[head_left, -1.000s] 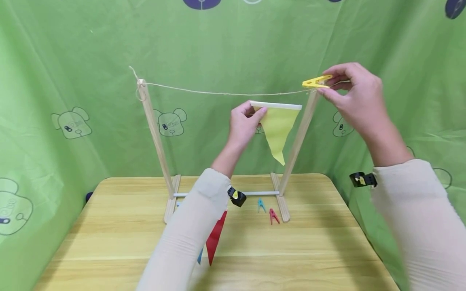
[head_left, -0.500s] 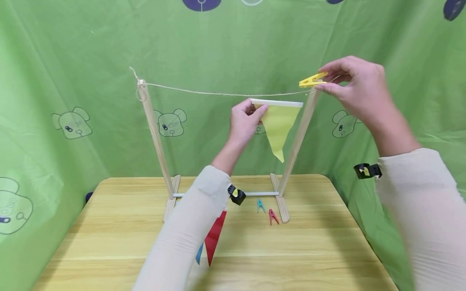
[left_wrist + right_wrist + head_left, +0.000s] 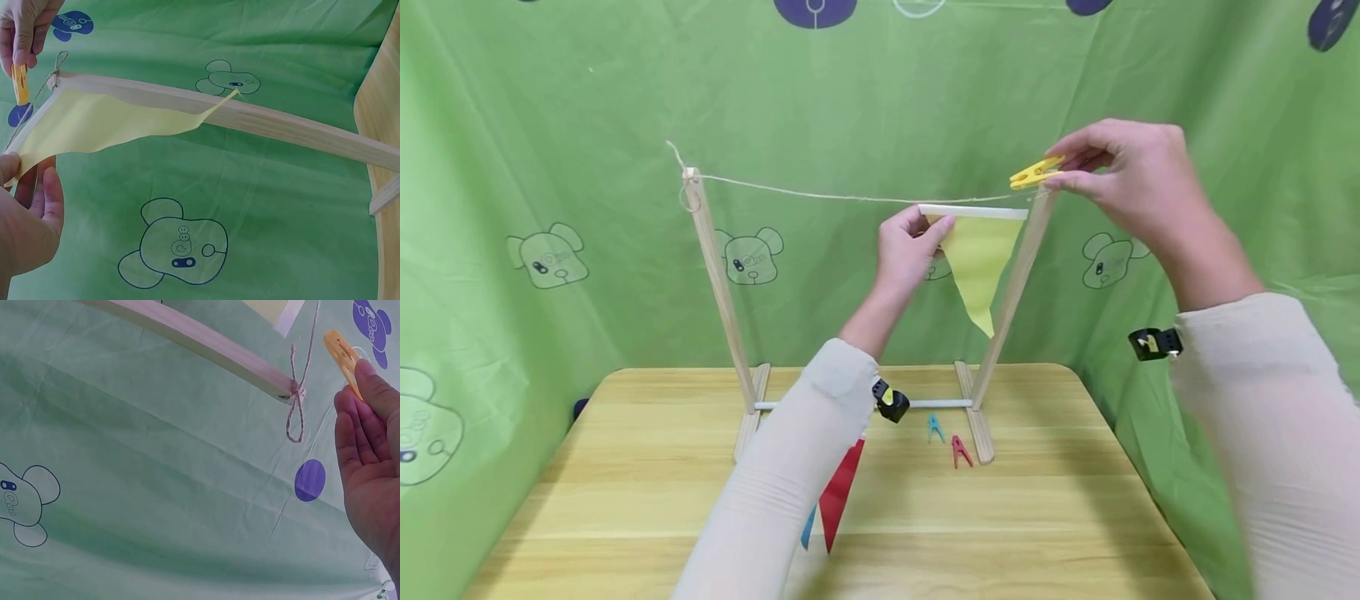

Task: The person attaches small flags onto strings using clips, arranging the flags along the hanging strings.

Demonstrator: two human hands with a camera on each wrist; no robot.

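Aloft, left hand (image 3: pixel 908 248) pinching yellow pennant (image 3: pixel 982 260), right hand (image 3: pixel 1126 171) pinching yellow clothespin (image 3: pixel 1028 176) above the pennant's corner

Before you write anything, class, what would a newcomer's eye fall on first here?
Probably the bright yellow pennant, which the left hand holds near the string, right of centre in the head view. Next comes the yellow clothespin in the right hand, near the top of the right post. Lower down, a red pennant shows beside the left sleeve.

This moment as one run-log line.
left hand: pinches yellow pennant | right hand: holds yellow clothespin | blue clothespin, red clothespin: on table
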